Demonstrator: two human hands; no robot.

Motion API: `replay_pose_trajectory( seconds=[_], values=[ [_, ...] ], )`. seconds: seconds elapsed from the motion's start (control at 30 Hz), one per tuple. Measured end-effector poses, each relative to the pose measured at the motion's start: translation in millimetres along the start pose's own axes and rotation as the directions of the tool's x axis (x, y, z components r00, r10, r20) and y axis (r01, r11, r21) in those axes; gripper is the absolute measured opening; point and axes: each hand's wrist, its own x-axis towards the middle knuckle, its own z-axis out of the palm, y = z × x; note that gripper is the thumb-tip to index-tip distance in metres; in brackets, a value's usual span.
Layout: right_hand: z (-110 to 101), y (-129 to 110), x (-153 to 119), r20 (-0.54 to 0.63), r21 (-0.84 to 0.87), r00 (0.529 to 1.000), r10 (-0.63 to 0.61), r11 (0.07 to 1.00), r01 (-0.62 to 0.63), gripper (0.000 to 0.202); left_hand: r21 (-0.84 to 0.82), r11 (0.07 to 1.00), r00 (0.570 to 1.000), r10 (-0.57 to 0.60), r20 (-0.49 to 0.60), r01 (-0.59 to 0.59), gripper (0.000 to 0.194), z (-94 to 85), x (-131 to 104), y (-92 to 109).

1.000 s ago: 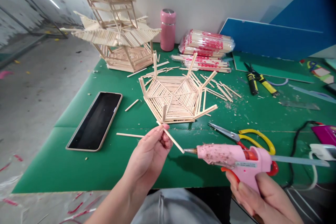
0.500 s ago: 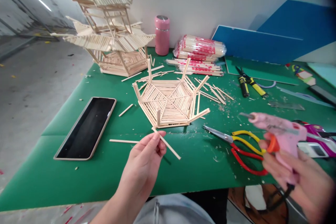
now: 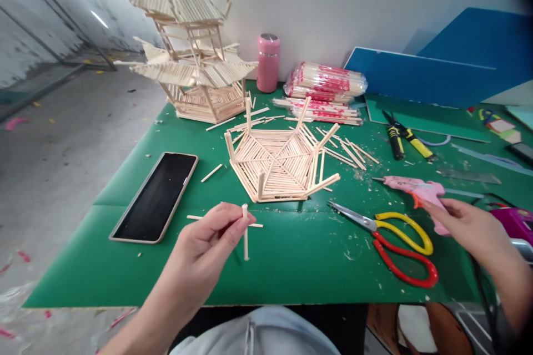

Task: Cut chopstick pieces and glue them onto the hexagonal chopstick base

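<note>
The left hand [image 3: 212,238] has its thumb and fingertips closed narrow on a pale, smooth wooden stick [image 3: 246,244]; it is slim and straight, gripped near its far end, its long axis running towards the worktop's near edge, over the front middle of the green worktop [image 3: 300,266]; a second stick [image 3: 256,226] lies beneath it, running left to right.

The right hand [image 3: 478,233] is closed around the handle of a pink plastic glue gun [image 3: 416,186] near the right edge, its metal nozzle pointing left and its trigger orange; scissors [image 3: 375,226] with yellow and red handles lie just to its left, blades aimed to the far left.

Mid-worktop sits a hexagonal frame [image 3: 277,163], its ribbed floor laid in wedges, with paired posts rising from its corners, some leaning outward; a tiered stick tower [image 3: 200,75] with slatted roofs stands at the far left corner; by the far edge, crinkly clear wrappers [image 3: 327,80] with red print hold bundled sticks, beside a rounded pink bottle [image 3: 268,64], its contents hidden; a flat black-screened phone [image 3: 155,198] lies slantwise near the left edge.
</note>
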Motion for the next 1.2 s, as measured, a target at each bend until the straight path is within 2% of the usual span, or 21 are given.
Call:
replay_pose_trajectory(
  seconds=[0.07, 0.13, 0.17, 0.23, 0.27, 0.3, 0.37, 0.4, 0.43, 0.5, 0.57, 0.67, 0.93, 1.1, 1.2],
  values=[
    [-4, -6, -2, -0.022, -0.097, 1.000, -0.022, 0.995, 0.020, 0.036, 0.096, 0.995, 0.997, -0.015, 0.080, 0.007, 0.019, -1.3, 3, 4],
    [-12, -26, -14, -0.144, -0.146, 0.983, -0.115, 0.985, 0.094, 0.042, 0.154, 0.987, 0.982, -0.072, 0.178, 0.044, 0.024, 0.9, 7, 10],
    [-17, -41, -24, -0.235, -0.056, 0.955, -0.183, 0.983, 0.174, 0.036, 0.167, 0.984, 0.968, -0.098, 0.233, 0.059, 0.025, 3.0, 9, 14],
    [-24, -80, -48, -0.249, 0.092, 0.907, -0.340, 0.924, 0.372, 0.025, 0.176, 0.980, 0.930, -0.145, 0.338, 0.089, 0.027, 8.5, 13, 20],
    [-27, -100, -61, -0.235, 0.150, 0.860, -0.453, 0.857, 0.493, 0.022, 0.173, 0.980, 0.909, -0.160, 0.386, 0.099, 0.027, 11.4, 15, 24],
    [-28, -121, -72, -0.209, 0.200, 0.788, -0.579, 0.764, 0.614, 0.019, 0.172, 0.979, 0.890, -0.173, 0.422, 0.109, 0.027, 14.1, 17, 27],
    [-27, -156, -89, -0.127, 0.298, 0.607, -0.785, 0.553, 0.778, 0.022, 0.166, 0.980, 0.861, -0.179, 0.476, 0.113, 0.027, 18.7, 19, 32],
    [-25, -170, -94, -0.096, 0.343, 0.490, -0.867, 0.433, 0.833, 0.025, 0.161, 0.981, 0.853, -0.171, 0.494, 0.104, 0.026, 20.4, 19, 34],
    [-23, -182, -98, -0.072, 0.382, 0.411, -0.909, 0.356, 0.853, 0.028, 0.152, 0.984, 0.847, -0.157, 0.509, 0.091, 0.025, 21.6, 19, 36],
    [-19, -197, -101, -0.040, 0.409, 0.302, -0.953, 0.260, 0.875, 0.031, 0.127, 0.990, 0.844, -0.120, 0.522, 0.062, 0.023, 22.8, 18, 39],
    [-18, -205, -101, 0.001, 0.397, 0.240, -0.971, 0.220, 0.891, 0.032, 0.108, 0.993, 0.848, -0.104, 0.520, 0.056, 0.020, 22.8, 17, 41],
    [-20, -209, -100, 0.045, 0.351, 0.193, -0.980, 0.196, 0.915, 0.033, 0.075, 0.994, 0.851, -0.109, 0.513, 0.082, 0.019, 21.8, 17, 43],
    [-26, -210, -98, 0.101, 0.256, 0.149, -0.984, 0.171, 0.952, 0.035, 0.017, 0.991, 0.826, -0.122, 0.551, 0.135, 0.020, 25.2, 21, 47],
    [-26, -213, -97, 0.115, 0.247, 0.118, -0.986, 0.144, 0.958, 0.041, -0.012, 0.990, 0.830, -0.113, 0.546, 0.143, 0.019, 28.0, 22, 48],
    [-25, -214, -96, 0.130, 0.246, 0.101, -0.986, 0.131, 0.960, 0.040, 0.024, 0.992, 0.827, -0.119, 0.549, 0.127, 0.020, 26.3, 21, 47]
  ],
)
